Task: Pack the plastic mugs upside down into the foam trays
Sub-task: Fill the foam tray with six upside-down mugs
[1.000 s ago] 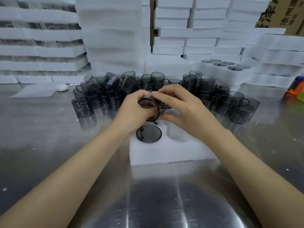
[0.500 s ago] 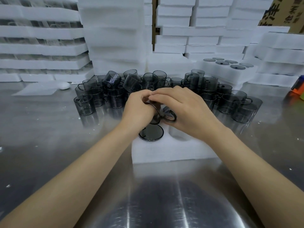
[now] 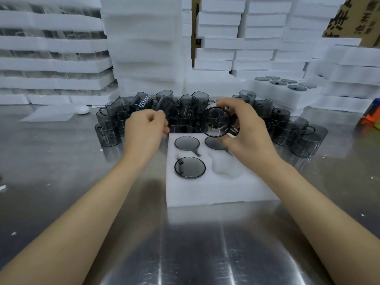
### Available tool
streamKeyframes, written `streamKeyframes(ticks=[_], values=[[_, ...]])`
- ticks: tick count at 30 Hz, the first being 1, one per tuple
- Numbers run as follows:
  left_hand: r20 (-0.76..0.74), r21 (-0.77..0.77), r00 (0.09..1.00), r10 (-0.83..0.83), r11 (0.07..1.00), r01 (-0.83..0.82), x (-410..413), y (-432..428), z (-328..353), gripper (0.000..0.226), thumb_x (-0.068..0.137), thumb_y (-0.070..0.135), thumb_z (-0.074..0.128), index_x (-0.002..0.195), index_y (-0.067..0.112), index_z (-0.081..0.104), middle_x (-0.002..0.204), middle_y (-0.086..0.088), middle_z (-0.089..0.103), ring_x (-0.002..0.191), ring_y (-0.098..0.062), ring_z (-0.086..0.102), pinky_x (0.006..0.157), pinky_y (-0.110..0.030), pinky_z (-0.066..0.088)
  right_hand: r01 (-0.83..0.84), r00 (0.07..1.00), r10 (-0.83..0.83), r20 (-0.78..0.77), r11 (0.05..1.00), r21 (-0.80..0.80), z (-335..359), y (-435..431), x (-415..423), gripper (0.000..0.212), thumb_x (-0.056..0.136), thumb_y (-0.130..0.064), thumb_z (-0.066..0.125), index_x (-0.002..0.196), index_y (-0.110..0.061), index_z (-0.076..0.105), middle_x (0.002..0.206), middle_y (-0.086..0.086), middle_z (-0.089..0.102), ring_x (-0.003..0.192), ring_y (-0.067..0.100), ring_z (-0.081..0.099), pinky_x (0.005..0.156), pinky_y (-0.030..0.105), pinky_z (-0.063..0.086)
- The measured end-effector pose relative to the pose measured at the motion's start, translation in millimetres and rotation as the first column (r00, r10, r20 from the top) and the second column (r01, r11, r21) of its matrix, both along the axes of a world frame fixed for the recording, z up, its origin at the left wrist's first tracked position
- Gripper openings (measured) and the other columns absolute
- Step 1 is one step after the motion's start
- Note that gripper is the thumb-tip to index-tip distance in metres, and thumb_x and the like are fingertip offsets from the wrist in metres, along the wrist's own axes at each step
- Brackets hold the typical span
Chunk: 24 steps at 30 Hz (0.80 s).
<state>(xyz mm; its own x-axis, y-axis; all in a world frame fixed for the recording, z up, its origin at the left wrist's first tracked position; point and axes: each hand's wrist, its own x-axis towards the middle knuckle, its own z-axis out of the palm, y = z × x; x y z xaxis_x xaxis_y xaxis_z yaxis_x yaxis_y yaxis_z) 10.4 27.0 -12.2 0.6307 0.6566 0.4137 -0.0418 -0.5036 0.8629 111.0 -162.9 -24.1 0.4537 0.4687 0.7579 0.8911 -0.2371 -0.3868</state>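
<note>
A white foam tray (image 3: 218, 192) lies on the steel table in front of me. Three smoky grey plastic mugs sit upside down in it: far left mug (image 3: 187, 143), far right mug (image 3: 214, 144), near left mug (image 3: 189, 167). The near right pocket (image 3: 225, 168) holds nothing. My right hand (image 3: 246, 130) grips another grey mug (image 3: 217, 122) above the tray's far right corner, its round end facing me. My left hand (image 3: 145, 130) hovers at the tray's far left corner with its fingers curled and nothing in them.
Several loose grey mugs (image 3: 107, 133) crowd the table behind the tray, from left to right. Tall stacks of white foam trays (image 3: 141, 48) fill the back; one filled tray (image 3: 287, 89) stands at back right. A cardboard box (image 3: 353, 19) and an orange object (image 3: 370, 118) are at the right.
My hands, joined over the tray's far pockets, have parted. Two more mugs now sit in the far pockets. My right hand has lifted a mug; my left moved left.
</note>
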Motion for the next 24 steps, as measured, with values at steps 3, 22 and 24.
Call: streamKeyframes(ticks=[3, 22, 24], values=[[-0.095, 0.283, 0.980, 0.172, 0.949, -0.139, -3.8, 10.1, -2.4, 0.046, 0.096, 0.028, 0.047, 0.059, 0.003, 0.059, 0.056, -0.002, 0.063, 0.063, -0.025, 0.061, 0.066, -0.034, 0.048, -0.022, 0.999, 0.024, 0.038, 0.999, -0.040, 0.3, 1.3, -3.8, 0.064, 0.071, -0.010, 0.080, 0.124, -0.029, 0.049, 0.119, -0.013, 0.055, 0.099, 0.002, 0.050, 0.084, 0.012, 0.038], [0.196, -0.500, 0.819, -0.540, 0.663, 0.557, -0.4, -36.0, 8.6, 0.068, 0.101, 0.050, 0.019, 0.089, 0.004, 0.067, 0.080, -0.011, 0.074, 0.075, -0.022, 0.071, 0.065, -0.028, 0.059, -0.073, 0.991, 0.074, 0.111, 0.997, -0.014, 3.6, -2.4, -12.3, 0.061, 0.076, -0.017, 0.077, 0.130, -0.023, 0.047, 0.125, -0.010, 0.055, 0.106, 0.005, 0.053, 0.087, 0.021, 0.046], [0.189, -0.524, 0.839, -0.511, 0.670, 0.526, -0.3, -34.1, 8.9, 0.067, 0.102, 0.049, 0.023, 0.088, 0.000, 0.067, 0.079, -0.016, 0.073, 0.074, -0.025, 0.071, 0.063, -0.029, 0.059, -0.064, 0.992, 0.066, 0.112, 0.998, -0.020, 3.2, -2.6, -12.0, 0.063, 0.075, -0.014, 0.078, 0.130, -0.021, 0.048, 0.125, -0.010, 0.055, 0.106, 0.005, 0.053, 0.087, 0.021, 0.045]])
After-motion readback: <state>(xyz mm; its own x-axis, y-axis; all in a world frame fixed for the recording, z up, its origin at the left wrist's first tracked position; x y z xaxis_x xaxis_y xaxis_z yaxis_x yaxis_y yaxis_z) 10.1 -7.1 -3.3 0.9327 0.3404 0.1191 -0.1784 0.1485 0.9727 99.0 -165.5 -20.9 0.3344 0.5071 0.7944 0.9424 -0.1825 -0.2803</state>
